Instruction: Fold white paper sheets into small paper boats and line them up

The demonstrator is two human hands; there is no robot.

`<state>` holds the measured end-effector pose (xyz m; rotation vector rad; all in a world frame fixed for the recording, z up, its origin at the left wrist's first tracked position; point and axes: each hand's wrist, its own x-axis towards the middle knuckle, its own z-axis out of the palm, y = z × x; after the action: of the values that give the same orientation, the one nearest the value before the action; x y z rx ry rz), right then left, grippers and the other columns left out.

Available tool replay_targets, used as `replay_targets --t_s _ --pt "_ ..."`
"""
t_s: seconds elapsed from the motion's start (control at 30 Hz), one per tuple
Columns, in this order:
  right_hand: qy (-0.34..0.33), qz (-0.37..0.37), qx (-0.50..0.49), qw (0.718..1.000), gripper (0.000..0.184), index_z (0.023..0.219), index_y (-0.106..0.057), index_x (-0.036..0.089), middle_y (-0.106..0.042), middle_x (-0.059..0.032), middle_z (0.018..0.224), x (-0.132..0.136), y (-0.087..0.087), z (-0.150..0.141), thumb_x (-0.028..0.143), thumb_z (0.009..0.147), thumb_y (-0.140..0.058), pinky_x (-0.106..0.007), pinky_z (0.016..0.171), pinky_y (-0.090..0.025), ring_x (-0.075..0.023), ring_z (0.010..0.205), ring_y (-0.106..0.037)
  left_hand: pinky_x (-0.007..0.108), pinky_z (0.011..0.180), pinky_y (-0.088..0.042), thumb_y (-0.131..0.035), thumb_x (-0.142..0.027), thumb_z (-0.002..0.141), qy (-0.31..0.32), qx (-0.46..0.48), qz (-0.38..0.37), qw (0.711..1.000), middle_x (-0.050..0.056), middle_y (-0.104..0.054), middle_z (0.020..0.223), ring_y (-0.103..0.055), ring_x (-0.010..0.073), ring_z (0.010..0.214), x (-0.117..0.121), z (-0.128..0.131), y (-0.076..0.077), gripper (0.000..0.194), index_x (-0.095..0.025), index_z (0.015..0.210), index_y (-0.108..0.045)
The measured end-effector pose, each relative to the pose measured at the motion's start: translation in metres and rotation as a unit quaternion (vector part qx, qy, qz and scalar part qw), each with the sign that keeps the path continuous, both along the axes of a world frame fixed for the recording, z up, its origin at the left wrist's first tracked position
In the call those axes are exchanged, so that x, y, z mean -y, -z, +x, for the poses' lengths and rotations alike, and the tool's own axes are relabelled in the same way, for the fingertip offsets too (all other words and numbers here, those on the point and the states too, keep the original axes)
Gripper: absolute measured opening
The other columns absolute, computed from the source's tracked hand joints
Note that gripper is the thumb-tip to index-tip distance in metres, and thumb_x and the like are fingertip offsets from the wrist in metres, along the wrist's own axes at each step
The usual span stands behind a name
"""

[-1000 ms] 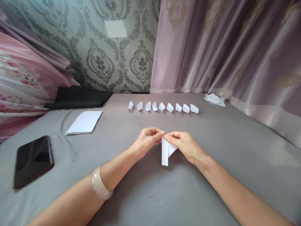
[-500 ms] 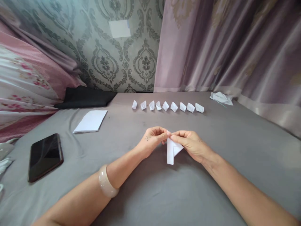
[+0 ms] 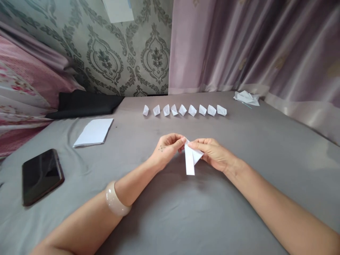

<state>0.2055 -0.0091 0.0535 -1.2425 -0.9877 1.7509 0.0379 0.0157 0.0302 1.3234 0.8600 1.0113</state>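
A folded white paper (image 3: 190, 159) is held between my two hands above the grey sheet (image 3: 170, 223). One straight strip of it hangs down, and a pointed flap sticks out to the right. My left hand (image 3: 170, 147) pinches its top corner between thumb and fingers. Just to the right, my right hand (image 3: 212, 152) grips the upper right side, thumb on the front; its other fingers are partly hidden behind the paper. Beyond the hands, several small folded paper shapes (image 3: 182, 110) stand in a row.
A stack of white paper (image 3: 93, 132) lies at the left, with a dark phone (image 3: 42, 177) nearer me. Black cloth (image 3: 85, 102) rests at the back left. Loose folded papers (image 3: 247, 97) lie at the back right, by the purple curtain (image 3: 225, 46).
The view has tilted down and shifted slightly right. My right thumb has moved onto the paper's front near the top, and the flap's folds lie differently. Both hands still hold the paper.
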Motion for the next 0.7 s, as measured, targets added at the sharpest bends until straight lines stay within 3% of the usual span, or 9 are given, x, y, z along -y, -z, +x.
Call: replay_targets --t_s 0.1,0.17,0.23,0.3,0.4,0.47,0.53,0.63,0.7 --pt "0.009 -0.013 -0.037 0.999 0.017 0.067 -0.069 0.014 -0.063 0.0017 0.062 -0.001 0.0 0.003 0.029 0.068 -0.077 -0.021 0.058 -0.046 -0.008 0.058 -0.056 0.028 0.069 -0.048 -0.053 -0.024 0.087 -0.039 -0.117 0.194 0.973 0.007 -0.064 0.086 -0.059 0.015 0.077 0.001 -0.005 0.002 0.016 -0.015 0.095 -0.064" --pt "0.001 -0.015 -0.068 0.998 0.017 0.068 -0.068 0.013 -0.061 0.0018 0.063 -0.002 0.0 0.004 0.028 0.069 -0.076 -0.021 0.058 -0.046 -0.0084 0.06 -0.056 0.033 0.081 -0.049 -0.048 -0.014 0.088 -0.052 -0.176 0.352 0.918 0.011 -0.063 0.108 -0.059 0.0188 0.097 0.002 -0.008 0.004 0.027 -0.018 0.111 -0.061" --pt "-0.008 -0.023 -0.092 0.995 0.016 0.071 -0.068 0.013 -0.06 0.002 0.063 -0.001 0.001 0.005 0.028 0.069 -0.076 -0.021 0.056 -0.045 -0.0088 0.06 -0.055 0.037 0.091 -0.047 -0.043 -0.008 0.089 -0.036 -0.199 0.462 0.864 0.011 -0.061 0.118 -0.056 0.0203 0.11 0.002 -0.009 0.005 0.037 -0.02 0.121 -0.057" --pt "-0.016 -0.038 -0.106 0.993 0.017 0.071 -0.067 0.014 -0.058 0.0028 0.062 0.0 0.002 0.005 0.027 0.067 -0.077 -0.021 0.054 -0.044 -0.0084 0.059 -0.053 0.038 0.095 -0.046 -0.042 -0.005 0.089 -0.02 -0.203 0.52 0.829 0.011 -0.063 0.117 -0.056 0.0199 0.112 0.001 -0.01 0.005 0.038 -0.02 0.121 -0.057" --pt "-0.028 -0.06 -0.11 0.992 0.018 0.066 -0.064 0.014 -0.055 0.0042 0.059 0.001 0.002 0.004 0.027 0.065 -0.078 -0.02 0.051 -0.041 -0.0072 0.056 -0.05 0.036 0.092 -0.049 -0.048 -0.007 0.088 -0.025 -0.198 0.545 0.814 0.011 -0.068 0.109 -0.06 0.0195 0.104 -0.001 -0.012 0.006 0.031 -0.018 0.113 -0.062" --pt "-0.035 -0.073 -0.103 0.991 0.019 0.066 -0.064 0.015 -0.054 0.0041 0.059 0.001 0.001 0.005 0.027 0.064 -0.079 -0.02 0.049 -0.04 -0.0072 0.055 -0.049 0.035 0.088 -0.05 -0.05 -0.01 0.088 -0.021 -0.193 0.522 0.831 0.01 -0.07 0.103 -0.062 0.0195 0.098 0.0 -0.012 0.005 0.025 -0.018 0.107 -0.066" --pt "-0.03 -0.079 -0.085 0.993 0.022 0.067 -0.064 0.015 -0.054 0.0036 0.059 -0.001 0.001 0.007 0.032 0.065 -0.079 -0.02 0.047 -0.037 -0.007 0.053 -0.047 0.034 0.082 -0.051 -0.052 -0.016 0.088 -0.018 -0.19 0.439 0.878 0.009 -0.071 0.094 -0.064 0.0191 0.088 0.002 -0.011 0.003 0.021 -0.018 0.099 -0.07" --pt "0.028 -0.044 -0.028 0.998 0.041 0.067 -0.066 0.015 -0.056 -0.0003 0.061 -0.005 0.002 0.012 0.055 0.073 -0.067 -0.022 0.047 -0.036 -0.0082 0.054 -0.047 0.03 0.068 -0.051 -0.058 -0.028 0.085 -0.009 -0.155 0.176 0.972 0.007 -0.07 0.077 -0.062 0.0167 0.07 0.005 -0.006 0.0 0.018 -0.015 0.084 -0.072" --pt "0.061 0.011 0.009 0.998 0.053 0.073 -0.069 0.015 -0.062 -0.0049 0.072 -0.005 0.003 0.012 0.067 0.076 -0.056 -0.023 0.053 -0.04 -0.0113 0.063 -0.053 0.027 0.062 -0.049 -0.063 -0.034 0.081 0.011 -0.099 0.006 0.995 0.007 -0.069 0.072 -0.06 0.0144 0.062 0.006 -0.004 -0.001 0.022 -0.013 0.077 -0.071"
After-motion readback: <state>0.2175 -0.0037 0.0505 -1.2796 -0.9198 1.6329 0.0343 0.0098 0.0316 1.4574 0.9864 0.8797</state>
